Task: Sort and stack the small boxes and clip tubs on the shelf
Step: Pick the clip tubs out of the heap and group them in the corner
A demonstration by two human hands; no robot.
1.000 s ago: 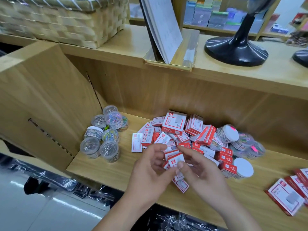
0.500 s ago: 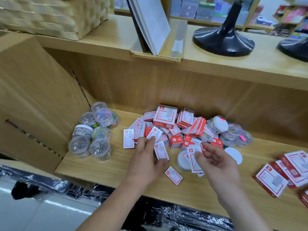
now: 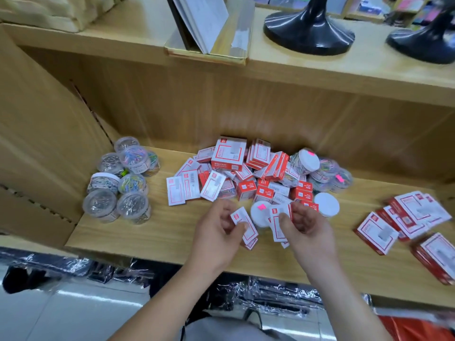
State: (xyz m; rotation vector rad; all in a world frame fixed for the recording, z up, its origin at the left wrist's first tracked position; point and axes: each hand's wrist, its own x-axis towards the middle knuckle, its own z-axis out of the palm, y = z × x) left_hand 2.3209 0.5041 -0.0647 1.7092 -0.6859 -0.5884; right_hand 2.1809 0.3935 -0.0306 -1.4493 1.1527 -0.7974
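Shelf front: left hand, right hand, each around one box

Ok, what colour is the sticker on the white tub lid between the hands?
Bright pink; the sticker sits on the white lid, clearest in the head view.

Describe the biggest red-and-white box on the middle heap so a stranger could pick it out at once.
Find the lower light-wood shelf and the heap of small red-and-white cardboard boxes at its middle. On the heap's far side, left of centre, one large red-and-white box lies on top. It is far bigger than the small boxes around it.
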